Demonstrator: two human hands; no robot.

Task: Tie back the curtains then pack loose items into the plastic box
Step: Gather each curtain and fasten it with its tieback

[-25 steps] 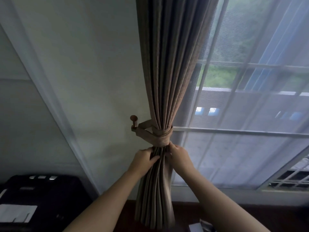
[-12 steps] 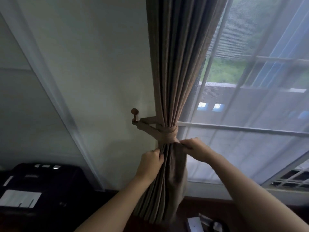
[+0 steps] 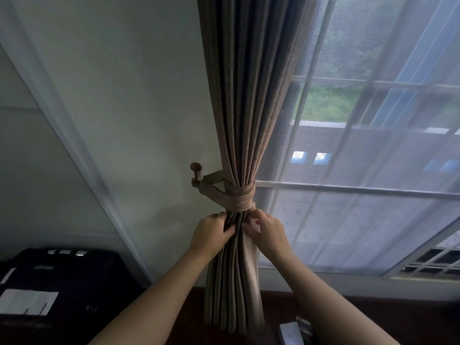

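Note:
A brown pleated curtain [image 3: 245,108] hangs gathered at the window's left edge. A matching fabric tieback [image 3: 239,199] is wrapped round it and runs to a round-headed wall hook [image 3: 196,170]. Just below the tieback, my left hand [image 3: 211,235] grips the left folds of the curtain. My right hand [image 3: 270,234] pinches the right folds at the same height. The plastic box is not in view.
A sheer white curtain [image 3: 361,207] covers the window to the right. A black machine [image 3: 57,282] with a white label sits at the lower left. Small pale items [image 3: 292,332] lie on the dark surface at the bottom, right of the curtain's hem.
My right hand has come back in from the right and now pinches the folds close under the tieback. My left hand keeps its grip on the left folds.

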